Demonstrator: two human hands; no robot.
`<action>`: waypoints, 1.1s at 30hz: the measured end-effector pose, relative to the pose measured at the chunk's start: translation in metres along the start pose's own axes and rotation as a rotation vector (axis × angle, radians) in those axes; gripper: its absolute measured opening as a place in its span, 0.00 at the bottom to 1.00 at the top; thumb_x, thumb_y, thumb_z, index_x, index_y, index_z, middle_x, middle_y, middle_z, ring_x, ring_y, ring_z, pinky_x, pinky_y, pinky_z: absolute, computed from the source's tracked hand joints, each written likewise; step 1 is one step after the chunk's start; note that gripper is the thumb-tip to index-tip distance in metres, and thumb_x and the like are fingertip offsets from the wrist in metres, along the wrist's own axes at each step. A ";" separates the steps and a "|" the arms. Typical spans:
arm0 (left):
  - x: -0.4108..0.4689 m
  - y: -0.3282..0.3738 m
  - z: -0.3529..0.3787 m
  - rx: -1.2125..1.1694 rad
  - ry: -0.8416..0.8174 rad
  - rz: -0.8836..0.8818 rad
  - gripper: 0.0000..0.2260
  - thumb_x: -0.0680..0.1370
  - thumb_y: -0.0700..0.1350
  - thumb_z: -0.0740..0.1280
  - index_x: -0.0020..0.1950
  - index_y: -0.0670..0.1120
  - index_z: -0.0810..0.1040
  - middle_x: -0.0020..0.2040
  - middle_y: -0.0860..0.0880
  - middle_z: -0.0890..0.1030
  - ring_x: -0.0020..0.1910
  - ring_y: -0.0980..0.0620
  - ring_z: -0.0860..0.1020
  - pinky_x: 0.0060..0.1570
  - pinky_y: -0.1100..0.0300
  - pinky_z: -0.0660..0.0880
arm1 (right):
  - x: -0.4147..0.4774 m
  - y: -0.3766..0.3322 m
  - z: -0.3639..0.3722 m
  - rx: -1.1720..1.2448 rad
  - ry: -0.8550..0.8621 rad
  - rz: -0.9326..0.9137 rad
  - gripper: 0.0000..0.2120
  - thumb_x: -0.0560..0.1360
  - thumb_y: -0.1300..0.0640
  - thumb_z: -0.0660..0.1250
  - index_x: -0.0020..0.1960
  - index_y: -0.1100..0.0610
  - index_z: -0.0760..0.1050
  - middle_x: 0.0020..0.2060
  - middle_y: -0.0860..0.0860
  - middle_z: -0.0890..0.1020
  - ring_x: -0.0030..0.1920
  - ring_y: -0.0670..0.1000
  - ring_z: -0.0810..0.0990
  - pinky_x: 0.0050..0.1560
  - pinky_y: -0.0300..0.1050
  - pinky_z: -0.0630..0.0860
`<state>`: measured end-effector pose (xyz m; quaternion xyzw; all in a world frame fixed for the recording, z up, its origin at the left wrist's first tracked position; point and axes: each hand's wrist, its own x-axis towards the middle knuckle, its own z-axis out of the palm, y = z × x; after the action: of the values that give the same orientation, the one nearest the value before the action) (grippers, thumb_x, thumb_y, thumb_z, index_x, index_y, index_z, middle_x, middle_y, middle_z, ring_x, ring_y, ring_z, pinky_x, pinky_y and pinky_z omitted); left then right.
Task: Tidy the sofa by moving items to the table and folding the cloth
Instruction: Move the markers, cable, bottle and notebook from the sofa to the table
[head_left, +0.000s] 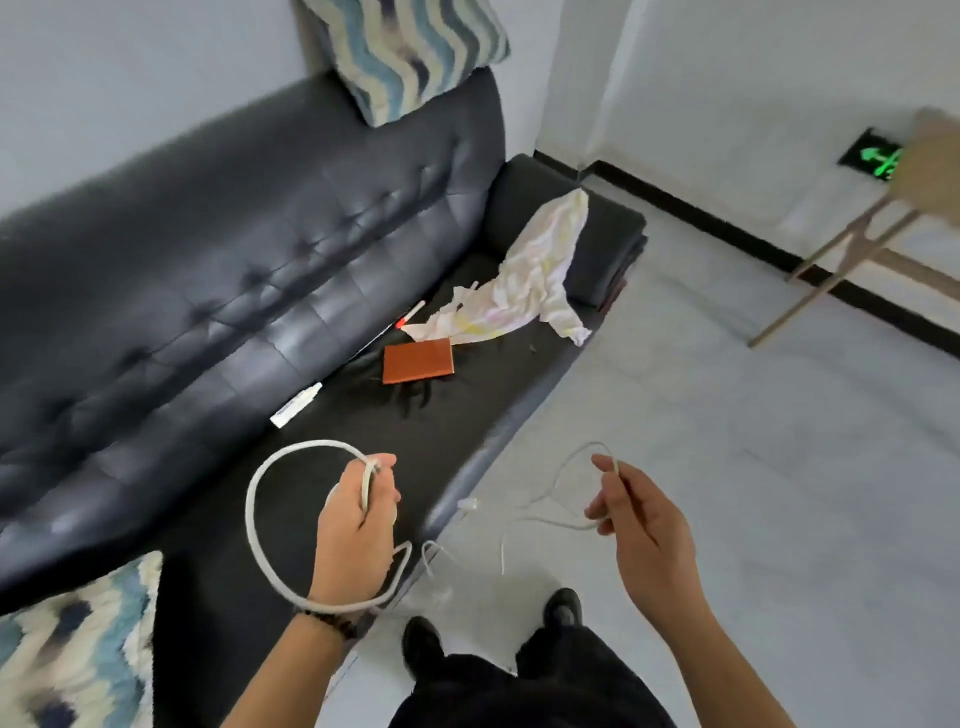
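My left hand (358, 525) grips a white cable (254, 509) that forms a big loop over the sofa seat's near end. My right hand (636, 512) pinches the thinner end of the same cable, which trails loosely between both hands above the floor. On the black sofa (234, 249) lie an orange notebook (418, 360), a white tube (296, 405), a white pen with a red tip (410, 315) and a crumpled white cloth (524, 280) draped up onto the far armrest.
A blue-and-cream patterned cushion (410, 49) rests on the sofa back, another (78, 649) at the near left. A light wooden table (883, 208) stands at the right by the wall. Grey floor lies between; my black shoes (563, 605) are below.
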<state>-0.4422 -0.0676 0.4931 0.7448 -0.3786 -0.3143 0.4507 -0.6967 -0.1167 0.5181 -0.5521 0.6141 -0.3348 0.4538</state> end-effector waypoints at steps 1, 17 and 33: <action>-0.002 0.014 0.012 0.016 -0.044 0.053 0.08 0.83 0.46 0.59 0.52 0.57 0.76 0.37 0.48 0.77 0.36 0.51 0.75 0.40 0.61 0.72 | -0.005 0.002 -0.022 0.034 0.063 0.011 0.11 0.82 0.51 0.58 0.60 0.44 0.78 0.37 0.48 0.81 0.38 0.44 0.79 0.42 0.37 0.76; -0.125 0.196 0.388 0.186 -0.486 0.542 0.11 0.83 0.51 0.58 0.47 0.47 0.72 0.35 0.36 0.74 0.34 0.37 0.74 0.37 0.42 0.74 | -0.073 0.173 -0.404 0.342 0.714 0.160 0.10 0.83 0.55 0.60 0.57 0.46 0.79 0.34 0.49 0.79 0.37 0.46 0.78 0.40 0.35 0.73; -0.117 0.360 0.792 0.003 -0.718 0.534 0.11 0.77 0.60 0.58 0.52 0.57 0.75 0.34 0.44 0.75 0.31 0.45 0.73 0.34 0.51 0.72 | 0.097 0.258 -0.725 0.314 0.981 0.254 0.10 0.82 0.56 0.61 0.58 0.53 0.79 0.32 0.48 0.79 0.34 0.44 0.77 0.35 0.32 0.73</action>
<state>-1.2450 -0.4225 0.5214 0.4654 -0.6905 -0.4249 0.3551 -1.4634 -0.2342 0.5286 -0.1774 0.7588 -0.5840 0.2273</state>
